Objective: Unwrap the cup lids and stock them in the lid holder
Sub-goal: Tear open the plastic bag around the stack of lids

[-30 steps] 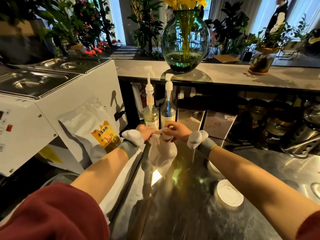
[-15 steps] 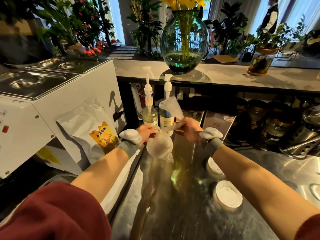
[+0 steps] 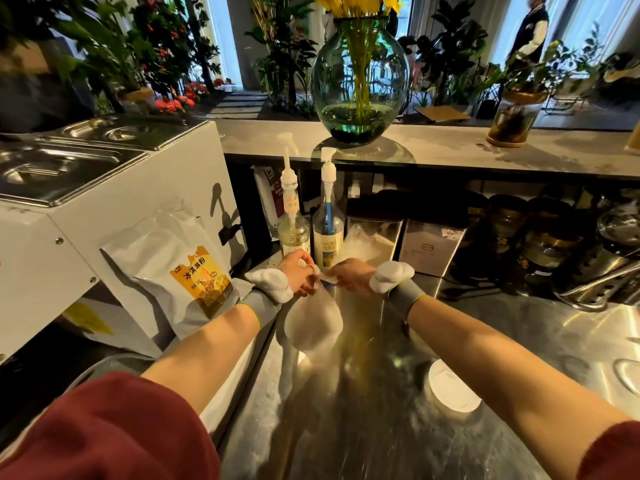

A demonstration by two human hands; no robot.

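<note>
A clear plastic wrap holding a stack of white cup lids (image 3: 313,325) hangs over the steel counter (image 3: 381,427). My left hand (image 3: 299,275) pinches its top on the left side. My right hand (image 3: 351,275) pinches the same top from the right, and the two hands almost touch. A round white lid stack (image 3: 452,389) sits in a hole in the counter under my right forearm, which hides part of it.
Two pump bottles (image 3: 327,216) stand just behind my hands. A white machine (image 3: 86,216) with steel pans and a powder bag (image 3: 194,271) against it is at the left. Metal tins, jars and utensils (image 3: 540,244) line the back right. A glass vase (image 3: 360,81) stands on the upper shelf.
My right hand had pulled away to the right, stretching the wrap, and has now come back to my left hand at the top of the wrap. The wrapped lids hang a little lower.
</note>
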